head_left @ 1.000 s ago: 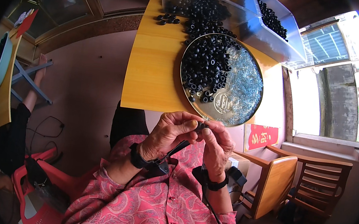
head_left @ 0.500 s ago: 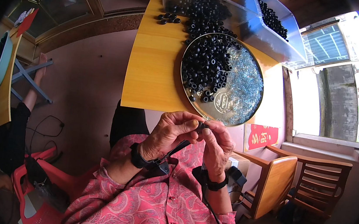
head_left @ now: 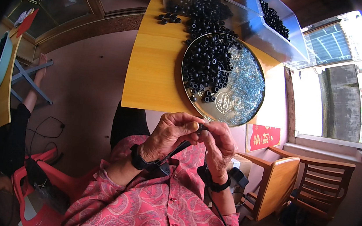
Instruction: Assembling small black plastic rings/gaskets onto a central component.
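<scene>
My left hand (head_left: 170,134) and my right hand (head_left: 219,147) meet just off the near edge of the table, fingertips pinched together. Between them sits a small black round piece (head_left: 201,127), mostly covered by the fingers. Whether a clear piece is also in the pinch is too small to tell. Just beyond my hands a round shiny metal tray (head_left: 210,109) lies on the table. Black hollow round pieces (head_left: 206,62) fill its left half; tiny clear bluish pieces (head_left: 248,84) cover the right.
The yellow wooden table (head_left: 152,74) bears more loose black pieces (head_left: 169,18) at its far left. Clear plastic bins (head_left: 280,46) with black pieces stand at the back. Wooden chairs (head_left: 321,185) are at right, a red plastic chair (head_left: 47,169) at left. Another person's leg (head_left: 32,88) shows at far left.
Both hands stay pinched at the same spot; the right fingertips shift slightly around the black piece. The tray and its contents look the same.
</scene>
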Available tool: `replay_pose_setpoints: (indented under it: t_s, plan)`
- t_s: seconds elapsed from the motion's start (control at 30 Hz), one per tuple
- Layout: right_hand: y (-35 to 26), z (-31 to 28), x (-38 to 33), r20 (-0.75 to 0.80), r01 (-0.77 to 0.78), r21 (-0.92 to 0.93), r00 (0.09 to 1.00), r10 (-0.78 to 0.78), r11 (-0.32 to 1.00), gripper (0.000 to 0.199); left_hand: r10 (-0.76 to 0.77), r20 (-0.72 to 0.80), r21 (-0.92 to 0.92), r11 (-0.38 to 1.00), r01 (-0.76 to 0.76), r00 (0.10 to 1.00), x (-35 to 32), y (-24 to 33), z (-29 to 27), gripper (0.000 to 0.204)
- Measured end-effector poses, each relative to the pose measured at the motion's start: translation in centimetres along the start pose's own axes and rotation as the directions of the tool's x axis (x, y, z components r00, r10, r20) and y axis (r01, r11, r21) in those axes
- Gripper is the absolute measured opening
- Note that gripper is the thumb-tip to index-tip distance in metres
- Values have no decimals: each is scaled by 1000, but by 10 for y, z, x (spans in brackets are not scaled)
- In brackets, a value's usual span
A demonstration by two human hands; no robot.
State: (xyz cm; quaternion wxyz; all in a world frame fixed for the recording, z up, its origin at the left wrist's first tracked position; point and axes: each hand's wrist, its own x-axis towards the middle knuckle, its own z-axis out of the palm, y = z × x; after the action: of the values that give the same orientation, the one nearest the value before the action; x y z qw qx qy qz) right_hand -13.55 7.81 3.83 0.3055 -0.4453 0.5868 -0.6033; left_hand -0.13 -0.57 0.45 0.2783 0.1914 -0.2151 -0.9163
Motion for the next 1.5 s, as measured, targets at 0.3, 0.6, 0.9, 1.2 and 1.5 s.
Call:
replay_pose_setpoints:
  t_s: [0.3,0.6,0.9,1.2,1.5]
  plan:
    - [-6,-5,2,51,40,-76,998,-36,996,17,55,-2,118,992,-55,998,-1,0,1,20]
    - [-8,-8,5,62,91,-182,995,-81,979,21,81,-29,116,990,-78,996,-2,1,2,17]
    - [-23,-12,8,184,165,-333,977,-108,928,26,171,18,264,950,-169,985,-6,2,0,11]
    - [-9,-10,-1,155,112,-311,986,-66,944,26,182,8,297,938,-176,983,-7,1,-3,11]
    - [-13,-12,-3,109,-49,-174,992,69,983,20,162,53,361,917,-170,985,-11,10,7,14]
